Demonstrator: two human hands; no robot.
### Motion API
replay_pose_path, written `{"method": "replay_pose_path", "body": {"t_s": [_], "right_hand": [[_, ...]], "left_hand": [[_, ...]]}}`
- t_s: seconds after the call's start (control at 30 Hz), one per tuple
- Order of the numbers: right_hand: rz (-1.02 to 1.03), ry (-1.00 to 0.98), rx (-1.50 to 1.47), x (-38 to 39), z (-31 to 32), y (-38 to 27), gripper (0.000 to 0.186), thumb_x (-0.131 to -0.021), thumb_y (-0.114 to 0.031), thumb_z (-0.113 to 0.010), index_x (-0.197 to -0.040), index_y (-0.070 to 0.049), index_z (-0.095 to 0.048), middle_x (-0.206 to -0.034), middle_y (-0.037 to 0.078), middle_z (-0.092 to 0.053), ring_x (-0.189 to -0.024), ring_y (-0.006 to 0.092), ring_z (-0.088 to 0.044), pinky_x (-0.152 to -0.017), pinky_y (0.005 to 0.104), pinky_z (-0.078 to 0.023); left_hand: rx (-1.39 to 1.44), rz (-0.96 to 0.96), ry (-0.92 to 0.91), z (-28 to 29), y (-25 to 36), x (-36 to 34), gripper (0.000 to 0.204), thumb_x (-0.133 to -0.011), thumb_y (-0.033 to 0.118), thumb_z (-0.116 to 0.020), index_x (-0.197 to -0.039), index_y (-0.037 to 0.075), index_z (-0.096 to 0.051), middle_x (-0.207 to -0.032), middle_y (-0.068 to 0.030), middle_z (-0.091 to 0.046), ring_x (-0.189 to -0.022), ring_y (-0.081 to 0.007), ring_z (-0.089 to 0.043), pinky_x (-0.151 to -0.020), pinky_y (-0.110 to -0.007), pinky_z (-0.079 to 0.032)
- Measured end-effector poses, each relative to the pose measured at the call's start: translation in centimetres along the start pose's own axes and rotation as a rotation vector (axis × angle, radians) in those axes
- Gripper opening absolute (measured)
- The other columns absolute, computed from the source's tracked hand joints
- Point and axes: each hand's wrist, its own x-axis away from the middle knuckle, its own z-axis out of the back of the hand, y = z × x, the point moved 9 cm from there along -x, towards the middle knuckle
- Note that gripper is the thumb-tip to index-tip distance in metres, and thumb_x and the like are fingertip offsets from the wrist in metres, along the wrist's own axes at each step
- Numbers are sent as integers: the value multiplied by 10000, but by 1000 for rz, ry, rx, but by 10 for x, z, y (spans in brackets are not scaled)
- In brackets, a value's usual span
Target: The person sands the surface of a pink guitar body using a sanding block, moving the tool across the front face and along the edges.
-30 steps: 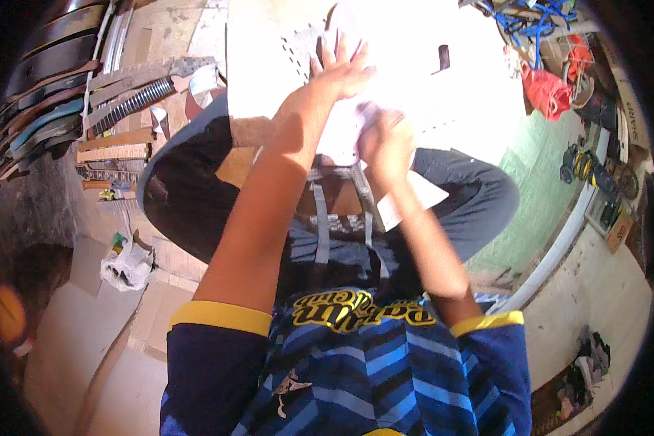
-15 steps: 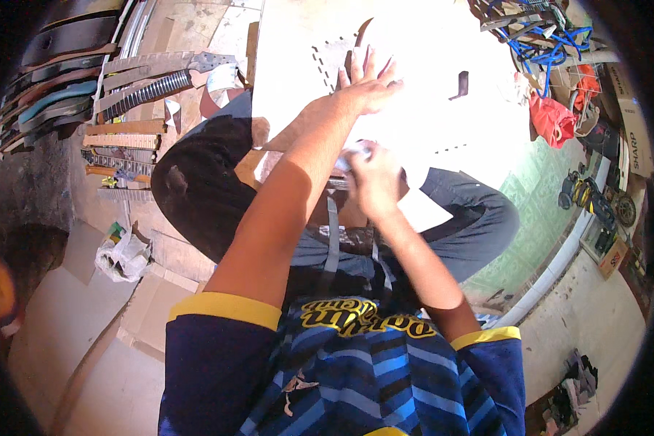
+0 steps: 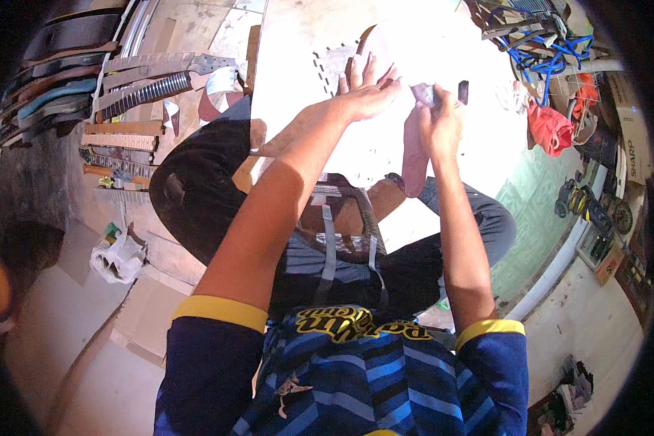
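My left hand (image 3: 370,94) rests with its fingers spread and stretched out on a brightly lit pale workpiece. Glare washes out most of its outline, though a dark curved edge (image 3: 367,40) shows beyond my fingertips. To the right, my right hand (image 3: 442,125) is closed on a small folded sheet (image 3: 422,94), greyish with a purple tint; its exact kind cannot be made out. A small dark block (image 3: 463,91) lies just beyond the right hand, on the white board (image 3: 291,43). Beside the left hand, the board carries a dashed black marking.
Guitar necks (image 3: 142,98) lie on the left, near a rack of dark curved pieces (image 3: 62,87). A white plastic bag (image 3: 118,256) sits lower left. At the upper right are tangled blue cords (image 3: 548,54) and a red bag (image 3: 550,129). My crossed legs (image 3: 196,185) flank the board.
My right hand has swept away from my body and to the right with the folded sheet. The left hand stays in nearly the same place, fingers still spread.
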Motion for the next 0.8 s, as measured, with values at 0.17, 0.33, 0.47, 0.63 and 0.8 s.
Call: {"method": "replay_pose_path", "body": {"t_s": [0.17,0.33,0.47,0.63,0.8], "right_hand": [[369,-326,39,111,-52,-81,404,-852,-130,-683,-1232,4,-656,-1301,319,-572,-1206,488,-554,-1051,587,-431],[98,47,-30,-19,-2,8,374,-886,-117,-634,-1240,2,-666,-1054,292,-648,-900,459,-628,-797,549,-503],[-22,-234,50,41,-55,-8,257,-885,-143,-662,-1110,-21,-684,-1179,320,-622,-1087,470,-610,-869,577,-488],[377,-211,35,76,-38,-71,487,-819,-101,-714,-1302,-142,-670,-1196,273,-614,-1116,455,-584,-953,550,-463],[-36,-231,-37,66,-68,-8,464,-841,-85,-708,-1304,-82,-666,-1162,254,-631,-1071,438,-596,-930,533,-463]], "left_hand": [[3,64,-47,3,-16,5,811,-990,777,-179,-1681,365,-73,-1719,-92,263,-1558,-377,291,-1260,-567,114],[47,-44,-8,9,6,10,811,-994,778,-126,-1682,354,-78,-1733,-102,211,-1561,-389,276,-1261,-567,111],[57,2,-44,6,-4,4,808,-995,780,-102,-1683,357,-85,-1734,-96,207,-1560,-394,275,-1255,-579,112],[111,-44,-39,14,-11,0,841,-980,805,-91,-1684,345,-84,-1727,-81,236,-1556,-386,287,-1255,-571,123],[235,10,-35,3,-23,-12,1027,-918,891,-153,-1674,245,103,-1738,-131,176,-1574,-382,234,-1274,-549,76]]}}
